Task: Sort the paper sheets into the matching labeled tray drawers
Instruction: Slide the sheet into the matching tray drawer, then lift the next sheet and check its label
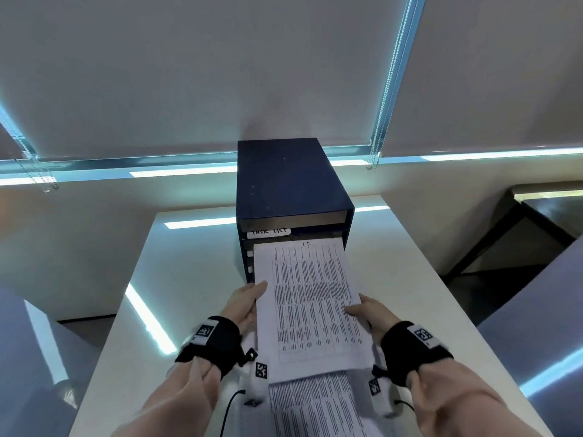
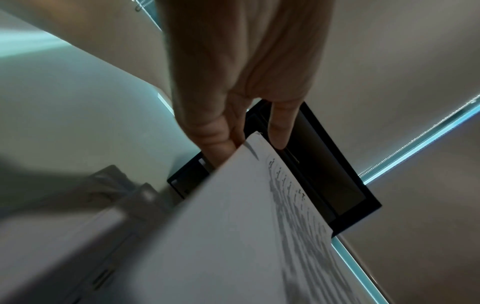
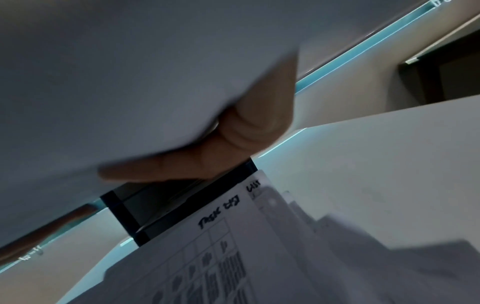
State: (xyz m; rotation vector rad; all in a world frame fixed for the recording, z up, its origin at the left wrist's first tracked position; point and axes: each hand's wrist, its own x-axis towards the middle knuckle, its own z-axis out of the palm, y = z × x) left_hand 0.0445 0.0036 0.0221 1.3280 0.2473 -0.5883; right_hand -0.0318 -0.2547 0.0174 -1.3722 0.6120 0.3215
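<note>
Both my hands hold one printed table sheet by its long edges: left hand pinching the left edge, thumb on top, fingers under; right hand likewise on the right edge. Both grips are clenched on paper, neither released. Holding at two sides keeps the sheet flat so the leading edge does not droop.

Sheet position: far edge just at the front of the dark blue drawer cabinet, at the level right under the "TASK LIST" label. Whether the edge has entered the slot, I cannot tell. The heading on the sheet is too small to read, so the match is my judgement only.

More printed sheets lie on the white table on the near side of the cabinet, below my wrists, not yet sorted.

Risk: edge catching on the drawer lip and buckling.
</note>
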